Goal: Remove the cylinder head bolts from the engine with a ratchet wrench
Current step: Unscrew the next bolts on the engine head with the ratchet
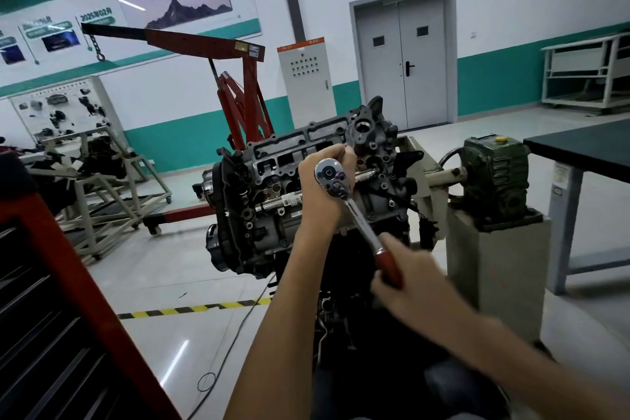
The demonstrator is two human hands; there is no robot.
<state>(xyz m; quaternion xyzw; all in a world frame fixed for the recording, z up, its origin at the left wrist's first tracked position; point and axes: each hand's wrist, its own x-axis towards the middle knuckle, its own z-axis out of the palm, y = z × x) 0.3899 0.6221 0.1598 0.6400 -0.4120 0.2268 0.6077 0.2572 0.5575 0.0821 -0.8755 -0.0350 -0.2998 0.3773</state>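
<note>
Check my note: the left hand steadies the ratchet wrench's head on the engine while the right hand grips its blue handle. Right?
One error: the handle is red, not blue, as the head view shows. The left hand does steady the head of the ratchet wrench on the engine, and the right hand grips that handle.

Single view, head-worn camera, wide-angle. It looks forward and down from above and behind the person's forearms, which enter from the lower edge. The engine (272, 181) stands close, in mid-frame, within arm's reach. The left hand (320, 194) and right hand (405, 273), both holding the ratchet wrench (358, 215), lie between lens and engine, the right hand nearest and blurred. Beyond, the view takes in the workshop floor, the far wall and a grey double door (402, 58) at upper right. Verticals lean at the margins.
</note>
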